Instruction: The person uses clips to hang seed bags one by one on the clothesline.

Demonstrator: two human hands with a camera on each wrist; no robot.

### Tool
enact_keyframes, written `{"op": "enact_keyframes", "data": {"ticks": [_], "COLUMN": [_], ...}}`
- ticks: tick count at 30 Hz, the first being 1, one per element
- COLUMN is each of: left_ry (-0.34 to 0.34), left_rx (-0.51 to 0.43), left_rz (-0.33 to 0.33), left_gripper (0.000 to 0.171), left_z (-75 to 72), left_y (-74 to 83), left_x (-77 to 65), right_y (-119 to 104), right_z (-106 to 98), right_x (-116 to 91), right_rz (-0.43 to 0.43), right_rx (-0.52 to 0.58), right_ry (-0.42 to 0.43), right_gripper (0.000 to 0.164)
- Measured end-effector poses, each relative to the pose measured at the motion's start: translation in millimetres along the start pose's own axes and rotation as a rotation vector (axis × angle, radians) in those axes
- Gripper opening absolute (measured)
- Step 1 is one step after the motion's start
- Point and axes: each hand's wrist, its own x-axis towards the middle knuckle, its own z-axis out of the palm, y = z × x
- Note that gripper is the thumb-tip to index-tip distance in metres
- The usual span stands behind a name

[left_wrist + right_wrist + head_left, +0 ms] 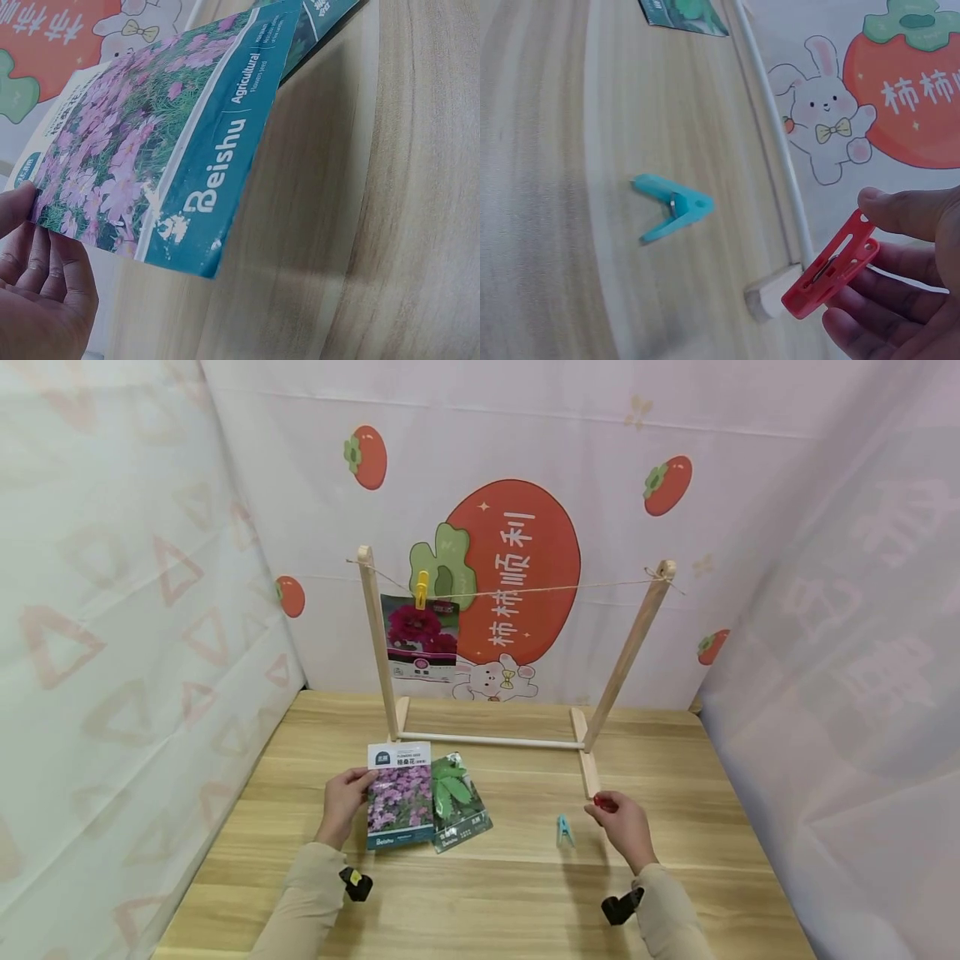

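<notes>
My left hand (347, 803) pinches the left edge of a seed packet (400, 797) with pink flowers on it, thumb on the front in the left wrist view. The packet is tilted up off the table and partly covers a second seed packet (459, 802) with a green leaf, which lies on the wood. Between thumb and fingers of my right hand (626, 827) is a red clothespin (831, 266). A turquoise clothespin (673, 206) lies on the table to the left of that hand. On the string (525, 591) a yellow clothespin (422, 590) holds a packet with a magenta flower (420, 639).
A wooden stand carries the string between its left post (380, 643) and right post (628, 652). A white rod (491, 742) joins the posts low down, near the table's back edge. Printed cloth walls (600, 435) close off the back and both sides.
</notes>
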Motion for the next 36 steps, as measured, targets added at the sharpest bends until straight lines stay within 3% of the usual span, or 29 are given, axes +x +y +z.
{"op": "enact_keyframes", "data": {"ticks": [7,14,19,27,36], "left_ry": [0.023,0.002,-0.011,-0.010,-0.003], "left_rx": [-0.007,-0.042,-0.040,-0.047,-0.079], "left_rz": [0.006,0.013,0.027,0.053,0.077], "left_gripper": [0.034,0.032,0.030,0.030,0.030], "left_z": [-1.6,18.9,26.0,25.1,20.9], "left_y": [6.2,18.4,22.6,32.6,48.8], "left_x": [-0.2,-2.0,-3.9,-4.2,-8.6], "right_y": [-12,-28,-40,-57,-71], "right_z": [-7,-16,-20,-33,-43], "right_x": [6,14,18,23,23], "right_rz": [-0.018,-0.082,-0.136,-0.198,-0.183], "right_rx": [0.041,0.028,0.017,0.065,0.105], "right_ry": [0.009,0.049,0.078,0.098,0.070], "right_gripper": [0.033,0.032,0.033,0.033,0.033]}}
